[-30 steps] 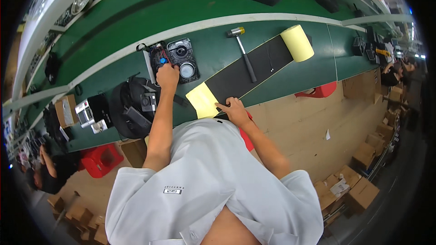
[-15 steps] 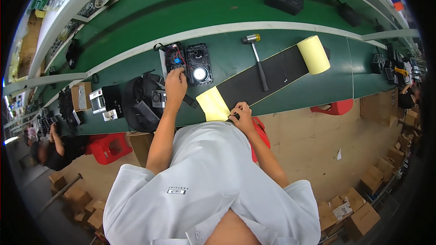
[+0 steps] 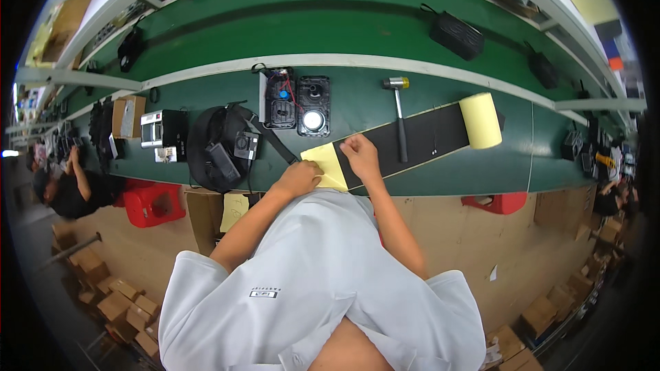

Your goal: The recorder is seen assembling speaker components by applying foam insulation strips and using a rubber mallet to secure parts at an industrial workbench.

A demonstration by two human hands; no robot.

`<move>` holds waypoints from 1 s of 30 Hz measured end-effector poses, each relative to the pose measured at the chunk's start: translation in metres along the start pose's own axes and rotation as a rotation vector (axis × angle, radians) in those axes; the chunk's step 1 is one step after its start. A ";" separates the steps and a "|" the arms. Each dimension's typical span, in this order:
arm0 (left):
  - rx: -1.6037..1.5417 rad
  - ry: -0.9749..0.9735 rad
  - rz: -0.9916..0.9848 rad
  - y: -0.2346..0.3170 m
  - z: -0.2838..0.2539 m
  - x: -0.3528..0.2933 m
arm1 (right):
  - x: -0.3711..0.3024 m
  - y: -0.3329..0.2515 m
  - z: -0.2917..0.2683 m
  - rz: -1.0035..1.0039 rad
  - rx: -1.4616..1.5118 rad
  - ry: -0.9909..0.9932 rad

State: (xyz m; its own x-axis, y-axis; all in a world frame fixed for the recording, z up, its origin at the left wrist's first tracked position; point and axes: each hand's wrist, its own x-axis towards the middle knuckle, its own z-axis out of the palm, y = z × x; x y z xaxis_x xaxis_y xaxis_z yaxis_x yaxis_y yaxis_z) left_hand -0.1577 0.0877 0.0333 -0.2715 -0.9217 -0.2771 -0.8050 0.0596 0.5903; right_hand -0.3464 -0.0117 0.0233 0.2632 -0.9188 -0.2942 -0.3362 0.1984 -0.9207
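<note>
Across the bench lies a black adhesive-looking strip (image 3: pixel 377 137), with yellow backing paper (image 3: pixel 326 162) bared at its left end and a yellow roll (image 3: pixel 480 121) at its right end. My left hand (image 3: pixel 300 177), fingers curled, holds the left edge of that paper close to my shirt. My right hand (image 3: pixel 361 156) is closed in a pinch above the strip's left end; whatever is between the fingertips is too small to make out. A hammer (image 3: pixel 400 120) with a yellow-tipped head lies across the strip. Beyond my hands sit two open black speaker-like housing halves (image 3: pixel 314 104), one with wires (image 3: pixel 280 96).
Left of my hands is a black bag (image 3: pixel 213 141) with small devices on it, then a silver-and-black machine (image 3: pixel 163 129) and a cardboard box (image 3: pixel 128 117). A raised shelf edge (image 3: pixel 344 60) runs behind. Red stools (image 3: pixel 152 205) stand below the bench. Another person (image 3: pixel 79 185) works at far left.
My left hand has come back from the wired housing to the yellow paper. My right hand has moved up from the bench edge to the strip's left end. The view has shifted.
</note>
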 end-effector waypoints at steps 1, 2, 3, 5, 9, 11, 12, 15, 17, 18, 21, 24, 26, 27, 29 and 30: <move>-0.122 -0.045 -0.057 -0.002 -0.005 0.001 | 0.015 -0.010 0.013 -0.047 -0.016 0.010; -0.128 -0.032 -0.069 -0.004 -0.011 0.001 | 0.028 -0.028 0.024 -0.103 -0.123 -0.033; -0.147 0.073 -0.120 -0.003 -0.017 0.004 | 0.039 -0.038 0.035 -0.104 -0.129 -0.042; -0.172 0.179 -0.174 -0.007 -0.026 0.007 | 0.058 -0.050 0.050 -0.130 -0.218 -0.072; -0.267 0.396 -0.231 -0.016 -0.040 0.012 | 0.074 -0.054 0.066 -0.058 -0.516 -0.021; -0.209 0.555 -0.218 -0.018 -0.045 0.009 | 0.069 -0.070 0.069 0.087 -0.667 0.080; -0.134 0.571 -0.205 -0.018 -0.046 0.011 | 0.067 -0.068 0.066 0.110 -0.677 0.089; 0.021 0.478 -0.220 -0.013 -0.040 0.026 | 0.061 -0.026 0.052 -0.031 -0.548 0.133; 0.102 0.450 -0.225 -0.023 -0.025 0.037 | 0.051 0.001 0.045 0.018 -0.535 0.133; 0.173 0.453 -0.225 -0.031 -0.016 0.043 | 0.046 0.014 0.041 0.037 -0.450 0.146; 0.279 0.434 -0.193 -0.042 -0.011 0.052 | 0.050 0.028 0.033 0.093 -0.315 0.098; 0.167 0.487 -0.118 -0.035 -0.018 0.052 | 0.060 0.032 0.029 0.305 0.142 -0.068; 0.020 0.559 -0.066 -0.021 -0.032 0.052 | 0.069 0.029 0.030 0.579 0.835 -0.235; -0.110 0.581 -0.101 -0.015 -0.038 0.053 | 0.072 0.019 0.035 0.575 0.834 -0.248; -0.236 0.617 -0.149 -0.011 -0.045 0.051 | 0.075 -0.009 0.046 0.508 1.416 -0.521; -0.228 0.659 -0.071 -0.006 -0.050 0.053 | 0.081 -0.010 0.050 0.477 1.404 -0.497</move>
State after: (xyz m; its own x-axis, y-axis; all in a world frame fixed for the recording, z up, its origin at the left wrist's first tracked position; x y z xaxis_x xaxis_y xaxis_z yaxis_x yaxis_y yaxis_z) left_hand -0.1410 0.0195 0.0530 0.2119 -0.9651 0.1539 -0.6589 -0.0248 0.7518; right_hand -0.2764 -0.0712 -0.0047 0.7385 -0.5361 -0.4089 0.5339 0.8353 -0.1309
